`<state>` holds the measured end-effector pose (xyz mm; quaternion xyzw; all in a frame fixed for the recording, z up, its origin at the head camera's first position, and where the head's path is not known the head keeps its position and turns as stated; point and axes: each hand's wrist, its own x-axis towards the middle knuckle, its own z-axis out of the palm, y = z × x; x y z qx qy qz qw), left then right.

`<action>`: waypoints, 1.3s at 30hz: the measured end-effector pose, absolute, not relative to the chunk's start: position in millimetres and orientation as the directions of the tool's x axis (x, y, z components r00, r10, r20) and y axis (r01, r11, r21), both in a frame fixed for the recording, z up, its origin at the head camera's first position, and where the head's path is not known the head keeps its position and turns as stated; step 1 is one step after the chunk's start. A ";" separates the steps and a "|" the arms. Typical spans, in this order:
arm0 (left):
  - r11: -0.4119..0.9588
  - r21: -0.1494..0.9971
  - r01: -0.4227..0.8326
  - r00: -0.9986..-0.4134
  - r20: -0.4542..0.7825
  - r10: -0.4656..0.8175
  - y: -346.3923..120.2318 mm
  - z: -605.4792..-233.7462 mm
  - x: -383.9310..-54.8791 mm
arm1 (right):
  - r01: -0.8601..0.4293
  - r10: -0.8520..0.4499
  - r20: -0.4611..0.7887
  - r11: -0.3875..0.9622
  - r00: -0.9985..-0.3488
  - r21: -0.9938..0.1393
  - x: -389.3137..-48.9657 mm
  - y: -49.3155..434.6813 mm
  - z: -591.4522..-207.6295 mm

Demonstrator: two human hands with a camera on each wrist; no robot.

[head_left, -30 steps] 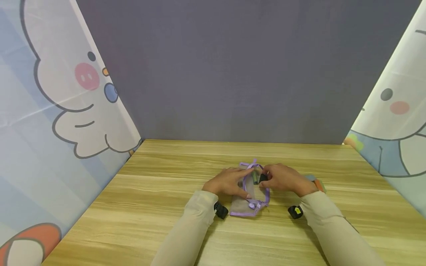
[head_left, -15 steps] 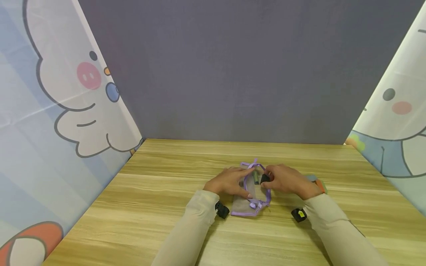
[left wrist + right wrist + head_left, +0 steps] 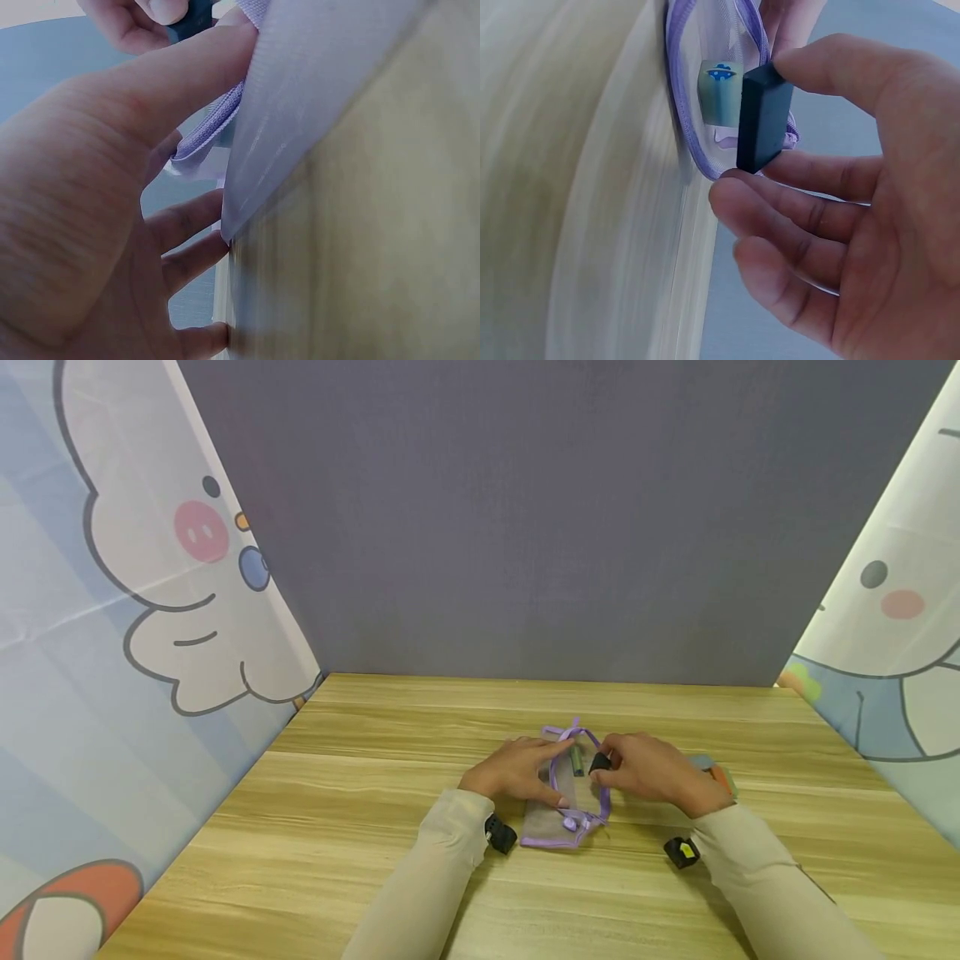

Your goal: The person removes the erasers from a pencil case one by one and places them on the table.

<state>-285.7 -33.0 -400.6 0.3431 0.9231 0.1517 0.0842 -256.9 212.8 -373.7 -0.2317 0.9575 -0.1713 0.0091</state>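
Note:
A see-through mesh pouch (image 3: 540,822) with purple trim and an open zip lies on the table. My left hand (image 3: 513,770) rests at its mouth, thumb and index finger spread wide along the rim; in the left wrist view the other fingers are extended beside the mesh. My right hand (image 3: 648,770) pinches a black rectangular block (image 3: 765,116) between thumb and fingers, right at the pouch opening. Inside the pouch sits a pale green piece (image 3: 720,94) with a blue planet print. Part of the pouch is hidden under my left hand.
Just beyond my right wrist lie a grey-blue piece (image 3: 701,762) and an orange and green piece (image 3: 723,778), partly covered by the forearm. A dark grey panel (image 3: 555,527) rises behind the wooden table (image 3: 360,760), with printed cloths at both sides.
My right hand has shifted slightly to the right with the black block still pinched. The left hand and the pouch stay almost in place.

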 end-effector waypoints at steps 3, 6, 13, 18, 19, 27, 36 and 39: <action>0.718 0.338 0.608 -0.751 -0.050 0.659 -33.0 -401.0 -285.9 | -0.445 -0.445 0.081 0.835 -0.892 -0.324 -255.2 214.2 -373.0; 0.719 0.341 0.606 -0.751 -0.051 0.658 -33.1 -401.1 -285.8 | -0.451 -0.445 0.095 0.832 -0.890 -0.323 -253.5 215.5 -372.3; 0.723 0.334 0.604 -0.755 -0.051 0.654 -32.1 -400.8 -285.5 | -0.448 -0.436 0.116 0.829 -0.893 -0.335 -250.7 218.4 -373.0; 0.734 0.335 0.591 -0.763 -0.061 0.643 -30.8 -400.4 -284.9 | -0.445 -0.428 0.128 0.834 -0.895 -0.325 -249.0 220.7 -373.1; 0.736 0.335 0.588 -0.766 -0.063 0.640 -30.6 -400.3 -284.8 | -0.444 -0.426 0.129 0.835 -0.895 -0.325 -248.7 221.2 -373.0; 0.736 0.345 0.582 -0.769 -0.062 0.636 -29.7 -399.9 -285.2 | -0.447 -0.431 0.125 0.836 -0.894 -0.317 -246.9 225.1 -372.4; 0.742 0.343 0.576 -0.775 -0.061 0.629 -29.1 -400.7 -285.7 | -0.458 -0.436 0.140 0.830 -0.889 -0.318 -246.6 228.1 -369.7; 0.743 0.349 0.572 -0.778 -0.057 0.626 -29.8 -400.7 -285.9 | -0.458 -0.432 0.151 0.830 -0.889 -0.318 -247.4 229.3 -369.1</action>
